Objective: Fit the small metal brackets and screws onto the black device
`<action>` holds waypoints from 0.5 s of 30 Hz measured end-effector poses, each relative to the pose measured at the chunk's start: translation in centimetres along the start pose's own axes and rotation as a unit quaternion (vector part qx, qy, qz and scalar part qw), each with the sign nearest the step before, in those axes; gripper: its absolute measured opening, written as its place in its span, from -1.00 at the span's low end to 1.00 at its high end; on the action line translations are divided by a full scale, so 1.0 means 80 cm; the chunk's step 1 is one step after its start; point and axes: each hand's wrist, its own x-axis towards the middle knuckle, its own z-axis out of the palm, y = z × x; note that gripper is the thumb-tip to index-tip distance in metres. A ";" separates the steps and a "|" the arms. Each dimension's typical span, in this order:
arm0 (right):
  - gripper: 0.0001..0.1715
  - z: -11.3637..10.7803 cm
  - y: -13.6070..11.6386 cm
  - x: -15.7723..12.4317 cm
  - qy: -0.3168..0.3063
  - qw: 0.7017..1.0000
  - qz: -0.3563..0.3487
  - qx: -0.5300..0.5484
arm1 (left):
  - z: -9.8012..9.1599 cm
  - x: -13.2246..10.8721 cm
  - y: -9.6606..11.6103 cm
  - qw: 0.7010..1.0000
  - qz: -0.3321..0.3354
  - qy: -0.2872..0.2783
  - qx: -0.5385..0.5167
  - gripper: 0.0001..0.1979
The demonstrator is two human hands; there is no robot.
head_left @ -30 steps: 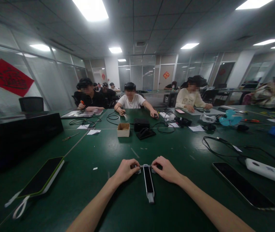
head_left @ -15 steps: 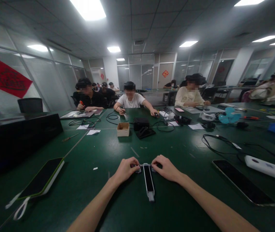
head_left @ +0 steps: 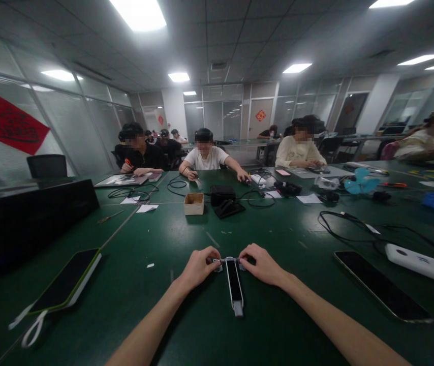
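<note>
At left lies a flat rectangular slab [head_left: 66, 282], glossy black on top with a green-edged white rim. At centre, the left hand [head_left: 200, 265] is pinched, thumb and fingertips closed on a small greyish piece [head_left: 219, 267]. Between the two hands, a narrow white-framed bar [head_left: 234, 281], smooth and black-faced, lies flat, its pale squared tip at the near end. The right hand [head_left: 261, 263] pinches a second small piece [head_left: 242, 266], partly hidden. Farther right lie a dark glass-faced phone [head_left: 380, 284] and a rounded white case [head_left: 425, 264]. Surface: green tabletop [head_left: 278, 325], smooth, with dull reflections. Room: panelled ceiling [head_left: 224, 35], glass partitions [head_left: 64, 122].
</note>
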 end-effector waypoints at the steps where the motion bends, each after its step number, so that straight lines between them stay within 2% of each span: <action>1: -0.77 0.000 0.000 0.000 -0.001 1.000 0.000 0.000 | 0.000 0.000 0.000 1.000 -0.005 0.000 0.004 -0.87; 6: -0.77 0.002 0.003 0.000 0.004 1.000 0.000 -0.002 | -0.001 0.001 0.001 1.000 -0.016 -0.004 0.001 -0.81; 15: -0.80 0.001 0.000 0.001 0.010 1.000 -0.006 -0.012 | 0.003 0.003 -0.001 1.000 -0.003 0.013 0.020 -0.84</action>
